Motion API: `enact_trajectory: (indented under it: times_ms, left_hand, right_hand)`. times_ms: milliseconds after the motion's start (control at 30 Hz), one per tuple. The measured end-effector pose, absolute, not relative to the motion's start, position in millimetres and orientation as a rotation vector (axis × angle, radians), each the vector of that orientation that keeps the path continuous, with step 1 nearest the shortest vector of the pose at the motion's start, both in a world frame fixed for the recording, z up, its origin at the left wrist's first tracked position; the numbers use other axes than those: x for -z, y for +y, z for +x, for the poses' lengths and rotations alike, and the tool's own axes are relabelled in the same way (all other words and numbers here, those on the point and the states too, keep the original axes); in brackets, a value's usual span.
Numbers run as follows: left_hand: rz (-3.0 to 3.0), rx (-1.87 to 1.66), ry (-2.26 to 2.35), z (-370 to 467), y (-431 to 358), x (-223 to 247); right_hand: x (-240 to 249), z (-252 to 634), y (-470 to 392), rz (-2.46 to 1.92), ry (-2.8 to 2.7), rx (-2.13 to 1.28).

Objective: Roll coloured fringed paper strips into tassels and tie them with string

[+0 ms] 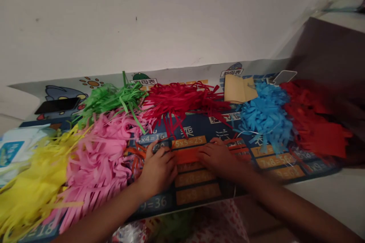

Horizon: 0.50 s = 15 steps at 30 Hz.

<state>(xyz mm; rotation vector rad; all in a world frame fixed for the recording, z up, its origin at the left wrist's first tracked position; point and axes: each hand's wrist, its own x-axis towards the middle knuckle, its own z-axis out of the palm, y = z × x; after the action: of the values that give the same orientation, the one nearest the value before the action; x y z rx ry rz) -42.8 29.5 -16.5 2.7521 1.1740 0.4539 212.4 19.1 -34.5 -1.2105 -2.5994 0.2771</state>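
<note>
An orange paper strip (186,155) with fringed ends lies across the printed mat (159,203), near its front edge. My left hand (159,167) holds its left part, with the fingers curled over it. On the right part of the strip my right hand (218,155) is closed, its fingers pressed together on the paper. Orange fringe (138,153) shows to the left of my left hand, and more shows beyond my right hand. The undersides of both hands are hidden.
Heaps of fringed paper surround the hands: yellow (37,178), pink (105,152), green (114,100), crimson (182,100), blue (266,112) and red (308,117). A dark phone (58,105) lies at back left, a tan paper piece (239,89) at back right. Plastic bags hang below the front edge.
</note>
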Motion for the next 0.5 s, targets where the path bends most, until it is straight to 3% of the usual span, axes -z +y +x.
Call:
enact_trajectory:
  times_ms: [267, 500]
  left_hand:
    - [2.545, -0.569, 1.17, -66, 40, 22]
    - [2.457, -0.438, 1.267, -57, 49, 17]
  right_hand:
    - [43, 230, 31, -1.272, -2.361, -0.578]
    - [43, 212, 39, -1.525, -2.264, -0.521]
